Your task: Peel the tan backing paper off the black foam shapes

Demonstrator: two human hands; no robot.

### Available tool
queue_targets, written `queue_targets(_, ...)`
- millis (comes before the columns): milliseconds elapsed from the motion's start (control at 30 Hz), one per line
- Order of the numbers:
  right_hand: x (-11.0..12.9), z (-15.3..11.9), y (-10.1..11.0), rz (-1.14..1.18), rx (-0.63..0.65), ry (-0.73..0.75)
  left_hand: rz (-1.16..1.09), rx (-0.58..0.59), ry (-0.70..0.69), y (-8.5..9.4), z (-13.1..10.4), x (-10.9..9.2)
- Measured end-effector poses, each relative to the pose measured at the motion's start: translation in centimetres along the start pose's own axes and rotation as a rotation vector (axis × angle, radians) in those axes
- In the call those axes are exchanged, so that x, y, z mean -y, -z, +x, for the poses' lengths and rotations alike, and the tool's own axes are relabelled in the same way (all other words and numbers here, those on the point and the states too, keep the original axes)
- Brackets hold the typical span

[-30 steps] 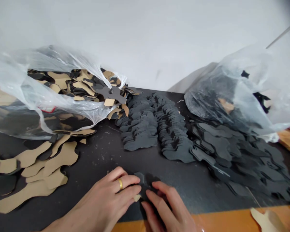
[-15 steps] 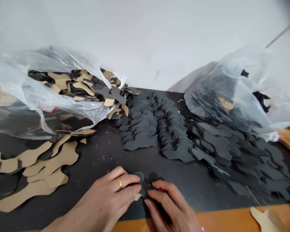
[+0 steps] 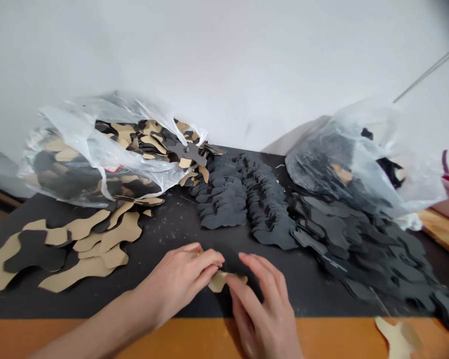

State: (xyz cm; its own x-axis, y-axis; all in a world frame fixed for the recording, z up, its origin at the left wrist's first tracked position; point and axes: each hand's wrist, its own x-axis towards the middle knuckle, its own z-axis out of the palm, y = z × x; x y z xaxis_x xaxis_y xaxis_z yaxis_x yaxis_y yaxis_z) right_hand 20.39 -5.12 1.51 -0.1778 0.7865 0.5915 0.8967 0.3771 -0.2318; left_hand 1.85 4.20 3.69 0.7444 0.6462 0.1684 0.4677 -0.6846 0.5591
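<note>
We pinch one tan cut piece (image 3: 220, 280) between left hand (image 3: 179, 279) and right hand (image 3: 264, 311) at the desk's (image 3: 164, 239) front edge. Step: peeling its layers apart. Next, we judge, needs steady fingertip pull.

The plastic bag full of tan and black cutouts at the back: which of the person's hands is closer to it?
Left. The left hand lies just below and right of that bag; the right hand is farther right, near the table's front edge.
</note>
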Motion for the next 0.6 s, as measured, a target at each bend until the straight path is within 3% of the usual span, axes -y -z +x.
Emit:
queue_targets(200,-0.3,0.8,-1.4,-0.061,0.073,0.031,-0.119,0.083,0.051,0.8,0.0,0.3)
queue_targets(400,-0.2,1.6,-1.6,0.121,0.097,-0.049,-0.263,0.188,0.095,1.3,-0.7,1.4)
queue_targets(600,0.1,3.1,-1.0,0.305,0.116,-0.109,-0.298,0.090,0.066,0.6,-0.5,1.6)
